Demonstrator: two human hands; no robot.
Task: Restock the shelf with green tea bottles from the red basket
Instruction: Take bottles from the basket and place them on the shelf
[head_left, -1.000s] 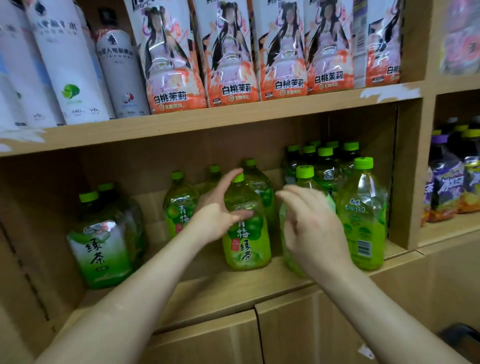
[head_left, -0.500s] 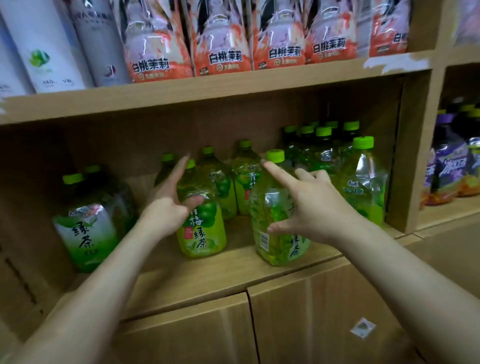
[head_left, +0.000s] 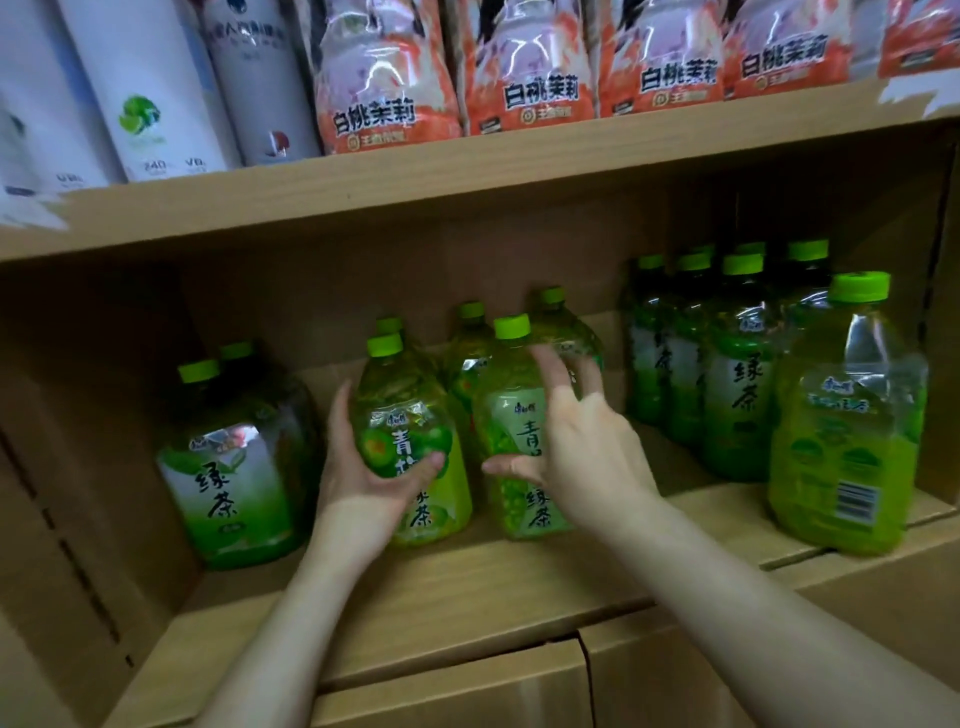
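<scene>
Bare forearms end in a bare left hand (head_left: 363, 480) and right hand (head_left: 587, 457).

a shop, wooden shelves (head_left: 467, 171) stocked with rows of labelled drink bottles (head_left: 737, 364), barcode (head_left: 852, 501) showing

- Front bottle (head_left: 415, 410) in my left hand (head_left: 356, 480): yellow-green, bright green cap, black lettering on a green label.
- Corner bottle (head_left: 234, 483): label fades from white to green.
- Top-shelf packs (head_left: 530, 78): orange and pink.
- Shelf (head_left: 467, 587): pale wood grain.
</scene>
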